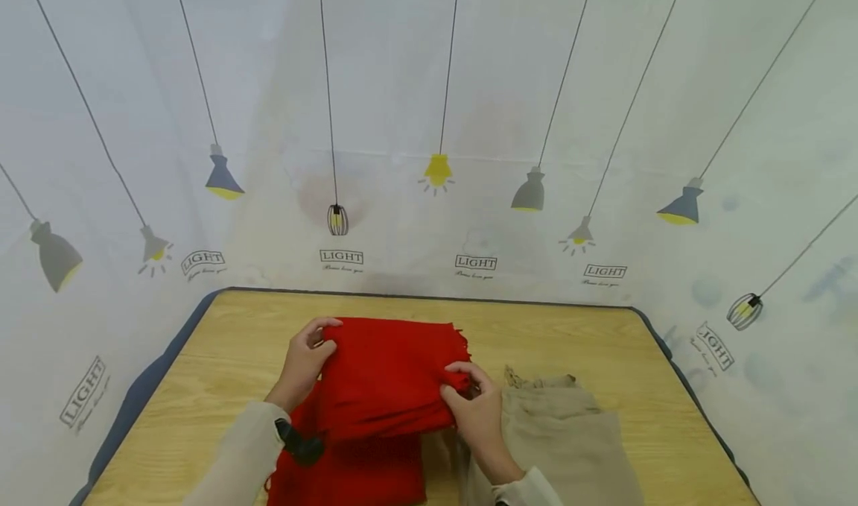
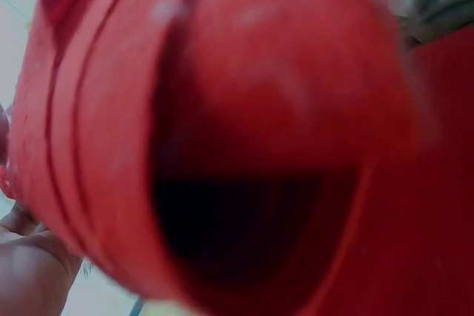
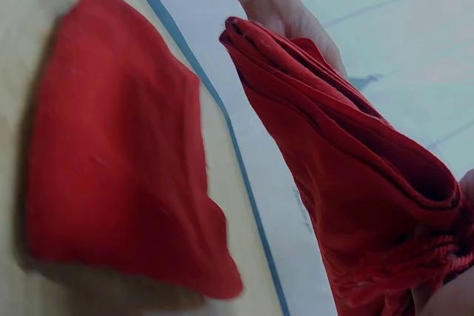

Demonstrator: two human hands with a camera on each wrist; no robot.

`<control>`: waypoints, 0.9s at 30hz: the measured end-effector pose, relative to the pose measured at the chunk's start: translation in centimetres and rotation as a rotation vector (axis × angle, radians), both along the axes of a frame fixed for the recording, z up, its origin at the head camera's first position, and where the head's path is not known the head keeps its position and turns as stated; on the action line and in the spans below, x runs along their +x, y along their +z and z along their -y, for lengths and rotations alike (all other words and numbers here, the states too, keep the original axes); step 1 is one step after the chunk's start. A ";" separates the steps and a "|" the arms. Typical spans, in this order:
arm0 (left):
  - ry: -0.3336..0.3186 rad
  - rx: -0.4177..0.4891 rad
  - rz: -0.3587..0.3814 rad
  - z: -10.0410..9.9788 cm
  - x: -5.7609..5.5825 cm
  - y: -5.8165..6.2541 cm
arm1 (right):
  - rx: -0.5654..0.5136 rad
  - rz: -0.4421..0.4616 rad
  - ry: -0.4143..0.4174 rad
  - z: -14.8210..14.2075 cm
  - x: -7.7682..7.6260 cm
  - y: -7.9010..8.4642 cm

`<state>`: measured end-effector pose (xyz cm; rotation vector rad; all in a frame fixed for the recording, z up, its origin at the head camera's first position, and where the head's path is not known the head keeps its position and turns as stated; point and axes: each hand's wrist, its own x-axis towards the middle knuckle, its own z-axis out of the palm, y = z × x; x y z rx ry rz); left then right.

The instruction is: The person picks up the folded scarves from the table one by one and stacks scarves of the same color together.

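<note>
A red fringed scarf [image 1: 392, 372], folded into several layers, is held up between both hands above the table. My left hand [image 1: 303, 361] pinches its left edge near the upper corner. My right hand [image 1: 479, 409] grips the right edge, by the fringe [image 3: 400, 264]. In the left wrist view the folded layers [image 2: 104, 131] fill most of the picture, blurred, with a dark hollow between them. Beneath the raised scarf, a second piece of red cloth [image 3: 118, 160] lies on the table, partly covered from the head view.
A folded beige cloth [image 1: 563, 439] with a fringed end lies right of the red one, close to my right forearm. The wood-grain table [image 1: 194, 387] has a dark blue edge. A white curtain [image 1: 389, 103] printed with lamps stands behind.
</note>
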<state>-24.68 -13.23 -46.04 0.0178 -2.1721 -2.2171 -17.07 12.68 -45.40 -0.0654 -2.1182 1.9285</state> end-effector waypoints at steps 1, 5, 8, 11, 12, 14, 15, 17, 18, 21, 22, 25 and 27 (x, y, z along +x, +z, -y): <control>0.002 -0.007 -0.002 0.3 0.3 -0.1 | -0.006 0.004 0.004 0.4 0.2 -0.2; -0.004 -0.027 -0.005 1.5 1.1 -0.4 | -0.027 0.024 0.015 1.5 0.8 -0.8; -0.002 -0.029 0.011 2.5 1.7 -0.6 | -0.029 0.010 0.035 2.4 1.2 -1.1; 0.005 -0.017 0.016 3.4 2.5 -0.8 | -0.029 0.000 0.053 3.3 1.8 -1.2; 0.003 -0.010 0.015 3.7 2.7 -0.9 | -0.032 -0.001 0.058 3.6 2.0 -1.3; 0.001 -0.006 0.011 4.3 3.0 -1.1 | -0.037 -0.004 0.060 4.2 2.4 -1.3; 0.001 -0.002 0.003 4.5 3.1 -1.3 | -0.040 0.002 0.064 4.4 2.6 -1.3; 0.001 0.003 0.003 5.0 3.2 -1.6 | -0.048 0.007 0.072 4.9 2.9 -1.6; 0.004 0.000 0.006 5.3 3.3 -1.7 | -0.045 0.011 0.076 5.1 3.1 -1.7; 0.020 -0.008 0.026 5.9 3.5 -2.2 | -0.017 0.057 0.084 5.7 3.6 -2.2; 0.024 -0.015 0.037 6.0 3.6 -2.3 | -0.002 0.073 0.082 5.9 3.7 -2.4; 0.043 -0.043 0.068 6.2 3.9 -2.9 | 0.003 0.106 0.084 6.2 4.0 -3.1; 0.054 -0.069 0.082 6.2 4.0 -3.4 | -0.009 0.069 0.089 6.4 4.4 -2.8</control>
